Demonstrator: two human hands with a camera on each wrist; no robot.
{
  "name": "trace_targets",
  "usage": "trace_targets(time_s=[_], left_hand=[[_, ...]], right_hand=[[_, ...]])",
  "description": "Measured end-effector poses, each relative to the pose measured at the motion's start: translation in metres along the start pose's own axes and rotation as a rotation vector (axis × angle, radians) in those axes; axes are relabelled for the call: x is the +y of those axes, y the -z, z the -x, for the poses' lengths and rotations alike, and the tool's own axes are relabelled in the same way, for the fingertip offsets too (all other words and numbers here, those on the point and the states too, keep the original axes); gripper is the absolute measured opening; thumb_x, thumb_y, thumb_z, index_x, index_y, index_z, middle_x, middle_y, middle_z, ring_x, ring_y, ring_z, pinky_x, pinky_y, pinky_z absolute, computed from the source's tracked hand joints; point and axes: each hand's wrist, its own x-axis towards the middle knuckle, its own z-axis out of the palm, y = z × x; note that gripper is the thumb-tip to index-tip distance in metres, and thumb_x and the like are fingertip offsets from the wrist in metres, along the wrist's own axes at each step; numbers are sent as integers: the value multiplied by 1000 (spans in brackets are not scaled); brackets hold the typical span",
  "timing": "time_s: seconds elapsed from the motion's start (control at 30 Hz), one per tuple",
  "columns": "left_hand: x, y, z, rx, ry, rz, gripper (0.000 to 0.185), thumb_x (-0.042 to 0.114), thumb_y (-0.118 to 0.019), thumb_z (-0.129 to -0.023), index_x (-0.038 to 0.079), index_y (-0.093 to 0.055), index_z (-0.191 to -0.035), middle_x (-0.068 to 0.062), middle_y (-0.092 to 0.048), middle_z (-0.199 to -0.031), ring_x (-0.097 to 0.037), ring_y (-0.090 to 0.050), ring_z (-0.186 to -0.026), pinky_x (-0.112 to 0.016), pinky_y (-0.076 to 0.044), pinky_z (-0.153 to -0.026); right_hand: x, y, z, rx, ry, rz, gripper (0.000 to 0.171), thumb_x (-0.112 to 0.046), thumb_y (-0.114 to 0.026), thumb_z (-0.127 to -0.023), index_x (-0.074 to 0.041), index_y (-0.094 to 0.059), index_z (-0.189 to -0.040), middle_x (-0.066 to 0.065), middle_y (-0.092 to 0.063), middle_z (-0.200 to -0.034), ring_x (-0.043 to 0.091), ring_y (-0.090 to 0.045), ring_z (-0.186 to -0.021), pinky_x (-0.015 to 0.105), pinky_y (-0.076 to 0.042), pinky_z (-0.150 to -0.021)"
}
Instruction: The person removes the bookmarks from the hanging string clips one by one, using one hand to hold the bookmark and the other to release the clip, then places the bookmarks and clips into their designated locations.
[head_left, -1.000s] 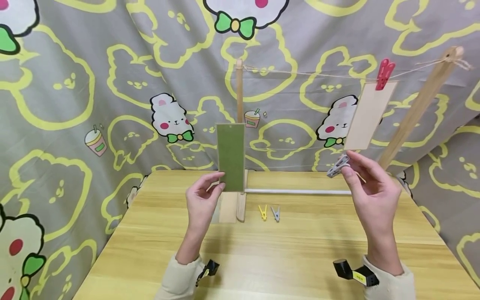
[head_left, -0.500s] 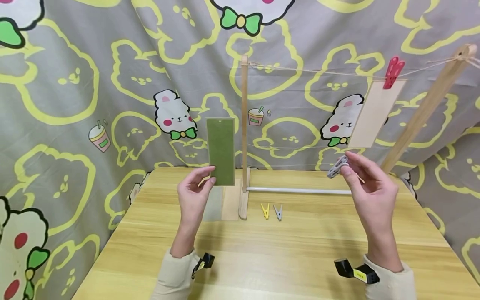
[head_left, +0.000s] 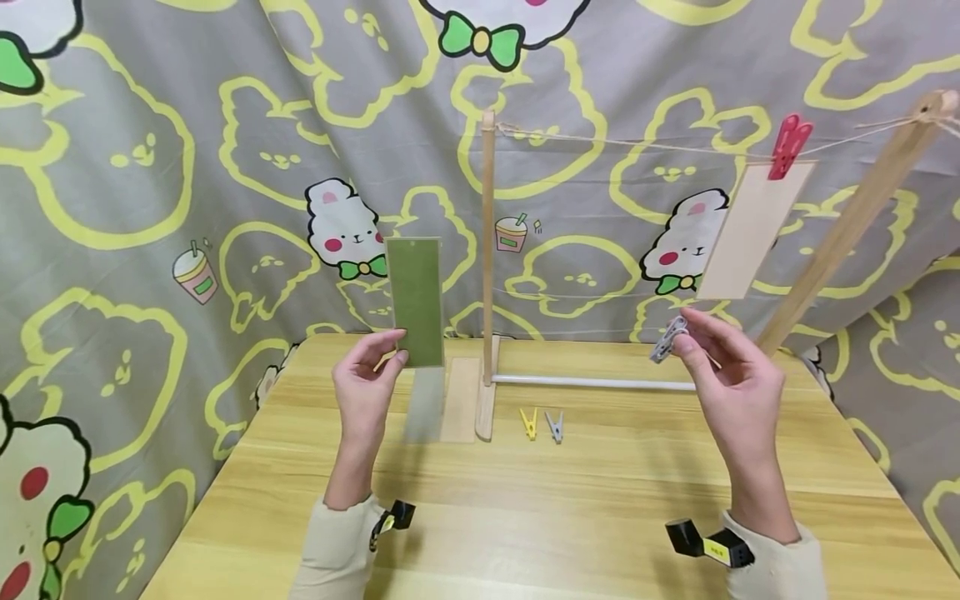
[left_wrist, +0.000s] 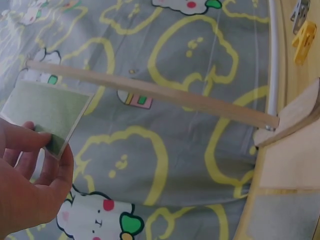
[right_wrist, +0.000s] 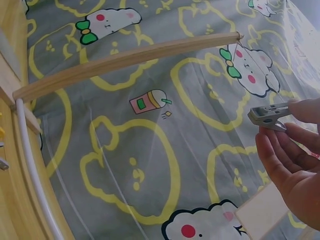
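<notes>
It looked like a makeshift home craft corner, not a workshop or shop. A grey cartoon-print cloth [head_left: 225, 167] with yellow bear outlines, white bunnies and drink cups hung as a backdrop on every side. In front of it stood a pale wooden table [head_left: 570, 517] bearing a small drying rack: two wooden posts [head_left: 488, 250], a string [head_left: 637, 146] between them, a white rod [head_left: 592, 382] at the base. A red peg [head_left: 787, 147] held a card [head_left: 750, 232] on the string.

Green card [head_left: 415, 302], grey clothespin [head_left: 667, 339]
</notes>
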Motion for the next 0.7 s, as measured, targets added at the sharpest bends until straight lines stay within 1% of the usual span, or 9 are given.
trace_targets(time_s=[0.13,0.3,0.33,0.57,0.7], left_hand=[[-2,4,-2,3,12,-13,28,-24,-68,-83,-16,-69,-110,-3,-75,-102,-15,-64,-93,-25,-57,-84],[-6,10,-5,31,37,-44,29,-25,-67,-83,-15,-70,-109,-6,-74,-100,-15,-64,-91,-22,-58,-80],[-6,11,-5,37,40,-48,29,-25,-67,-83,-14,-70,-109,-6,-74,-100,-15,-64,-90,-22,-58,-79],[-9,15,-7,48,49,-61,29,-26,-66,-82,-14,-70,-109,-3,-73,-97,-13,-65,-89,-21,-58,-77],[-13,17,-8,56,68,-71,30,-26,-66,-82,-14,-71,-109,-6,-72,-94,-13,-65,-87,-21,-58,-77]], right_hand=[[1,0,0,-3,-26,19,30,17,-65,-90,19,-64,-120,17,-73,-111,17,-71,-99,21,-57,-87],[2,1,0,-8,-61,40,30,16,-65,-91,17,-65,-121,15,-73,-109,17,-71,-98,22,-57,-87],[2,1,0,-10,-62,28,31,17,-65,-91,18,-65,-121,15,-72,-109,17,-71,-98,22,-57,-87],[6,0,0,-8,-70,43,31,17,-66,-91,17,-65,-122,13,-72,-108,16,-71,-99,21,-57,-87],[10,2,0,-18,-72,23,33,17,-66,-90,18,-64,-122,14,-72,-108,16,-70,-99,20,-56,-87]])
